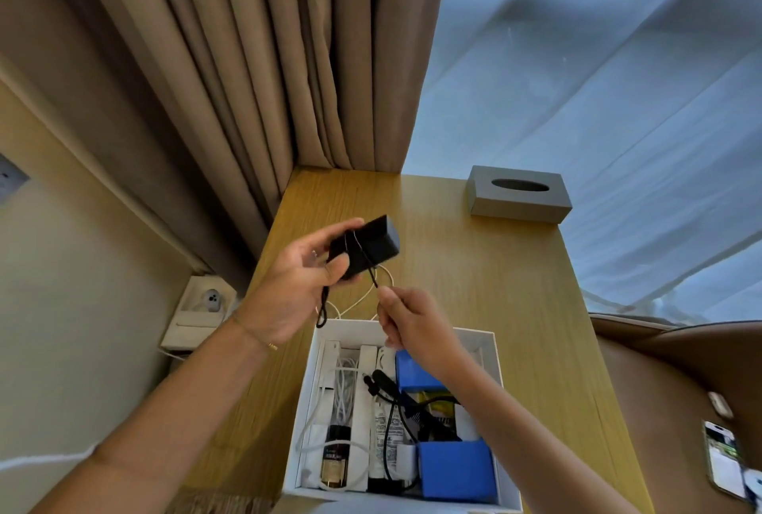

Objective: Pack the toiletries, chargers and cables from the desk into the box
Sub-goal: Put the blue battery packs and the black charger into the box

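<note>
My left hand holds a black charger block in the air above the wooden desk. A thin black cable is looped around the block, and its loose end hangs below my left hand. My right hand pinches this cable just under the block. Beneath both hands stands the open white box. It holds white cables, a dark bottle, white tubes, black cables and two blue packs. A white cable lies on the desk behind the box.
A grey tissue box stands at the desk's far right. Brown curtains hang behind the desk. A wall socket unit sits left of the desk. A brown chair with a phone is on the right.
</note>
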The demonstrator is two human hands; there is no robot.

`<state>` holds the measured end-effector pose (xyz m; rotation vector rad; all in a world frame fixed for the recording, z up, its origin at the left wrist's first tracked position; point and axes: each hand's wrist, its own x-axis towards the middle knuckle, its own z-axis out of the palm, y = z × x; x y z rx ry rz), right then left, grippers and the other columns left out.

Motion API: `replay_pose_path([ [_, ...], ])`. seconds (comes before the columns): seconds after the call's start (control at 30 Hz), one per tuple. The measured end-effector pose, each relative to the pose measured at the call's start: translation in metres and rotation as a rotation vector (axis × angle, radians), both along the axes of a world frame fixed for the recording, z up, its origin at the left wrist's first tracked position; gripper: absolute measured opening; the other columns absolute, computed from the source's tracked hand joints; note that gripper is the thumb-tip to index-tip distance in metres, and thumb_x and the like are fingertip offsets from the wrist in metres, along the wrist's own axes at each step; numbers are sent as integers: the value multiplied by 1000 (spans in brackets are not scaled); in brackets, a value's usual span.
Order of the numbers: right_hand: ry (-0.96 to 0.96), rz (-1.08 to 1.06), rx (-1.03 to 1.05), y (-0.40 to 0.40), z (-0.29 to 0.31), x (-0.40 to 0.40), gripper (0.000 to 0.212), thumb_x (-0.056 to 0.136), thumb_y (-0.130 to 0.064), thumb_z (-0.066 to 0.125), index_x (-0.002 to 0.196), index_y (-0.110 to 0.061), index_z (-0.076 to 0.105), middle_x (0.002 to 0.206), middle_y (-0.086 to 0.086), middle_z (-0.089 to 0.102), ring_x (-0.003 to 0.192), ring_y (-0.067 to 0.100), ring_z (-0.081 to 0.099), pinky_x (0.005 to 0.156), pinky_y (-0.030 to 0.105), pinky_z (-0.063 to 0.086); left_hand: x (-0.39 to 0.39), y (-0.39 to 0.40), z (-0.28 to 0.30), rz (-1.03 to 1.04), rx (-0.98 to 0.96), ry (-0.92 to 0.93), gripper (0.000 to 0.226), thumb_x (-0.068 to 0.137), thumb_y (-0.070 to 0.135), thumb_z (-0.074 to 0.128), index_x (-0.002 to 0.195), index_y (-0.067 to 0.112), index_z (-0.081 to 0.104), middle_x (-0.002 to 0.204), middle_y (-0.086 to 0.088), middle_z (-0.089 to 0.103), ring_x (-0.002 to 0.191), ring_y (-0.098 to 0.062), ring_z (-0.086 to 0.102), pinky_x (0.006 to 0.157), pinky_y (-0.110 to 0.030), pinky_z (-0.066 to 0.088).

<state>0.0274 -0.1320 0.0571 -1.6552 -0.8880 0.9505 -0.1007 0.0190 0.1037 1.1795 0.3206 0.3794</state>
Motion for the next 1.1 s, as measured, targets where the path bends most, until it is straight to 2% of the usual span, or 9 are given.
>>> replay_pose_path([
  [0.17, -382, 201, -159, -12, 18, -14, 36, 106, -28, 42, 79, -18, 64, 63, -7, 55, 56, 12, 49, 60, 35, 42, 5, -7, -21, 365, 694, 427, 56, 81, 1, 77, 128, 28, 66, 116, -4, 53, 106, -17, 60, 97, -32, 54],
  [0.3, -655, 295, -229, -22, 47, -2, 27, 105, -19, 43, 98, -22, 69, 86, -1, 73, 68, 15, 65, 69, 37, 55, 1, -5, -29, 295, 1002, 539, 60, 78, 6, 81, 133, 23, 64, 109, 3, 46, 98, -14, 54, 94, -29, 51],
  [0.37, -725, 284, -209, -24, 64, 11, 26, 106, -21, 43, 95, -24, 67, 79, -6, 70, 62, 4, 60, 71, 34, 56, -2, -1, -26, 122, 1098, 569, 61, 80, 12, 82, 136, 26, 62, 110, 9, 45, 97, -11, 53, 87, -21, 48],
  [0.5, -768, 296, -113, -14, 82, 42, 25, 103, -31, 48, 86, -25, 65, 69, -6, 63, 58, 3, 54, 66, 23, 49, -7, -6, -11, -201, 1064, 501, 68, 80, 18, 82, 137, 43, 55, 115, 28, 49, 105, -1, 56, 87, -14, 46],
  [0.57, -711, 294, -60, -7, 81, 54, 22, 101, -32, 54, 85, -25, 67, 68, -5, 62, 57, 5, 51, 60, 19, 42, -8, -13, -1, -234, 1001, 455, 78, 76, 17, 85, 136, 50, 48, 116, 28, 55, 106, -7, 60, 92, -23, 49],
  [0.77, -263, 174, 60, 1, 59, 62, 24, 101, -25, 57, 82, -16, 68, 70, 13, 59, 61, 17, 52, 62, 26, 45, -16, -22, 34, -257, 686, 186, 73, 69, 16, 86, 127, 29, 44, 118, 7, 65, 113, -18, 64, 99, -33, 48],
  [0.83, -81, 103, 61, -1, 47, 55, 27, 103, -19, 52, 80, -16, 66, 72, 11, 57, 65, 24, 50, 64, 30, 44, -18, -21, 40, -192, 609, 71, 67, 69, 15, 86, 123, 20, 47, 116, -4, 63, 108, -26, 65, 95, -42, 53],
  [0.93, 56, 82, -30, -6, 23, 27, 28, 104, -17, 48, 82, -15, 65, 72, 4, 57, 62, 23, 45, 59, 33, 38, -16, -13, 39, 13, 516, -46, 58, 70, 10, 82, 119, 11, 50, 115, -12, 59, 98, -25, 65, 84, -36, 57],
  [1.1, -304, 259, -97, -18, 18, -9, 31, 108, -31, 41, 86, -22, 62, 64, -8, 47, 55, 11, 41, 57, 29, 38, -6, 1, 14, 382, 817, 210, 55, 66, 13, 88, 111, 28, 61, 112, 10, 65, 101, -14, 65, 84, -31, 57],
])
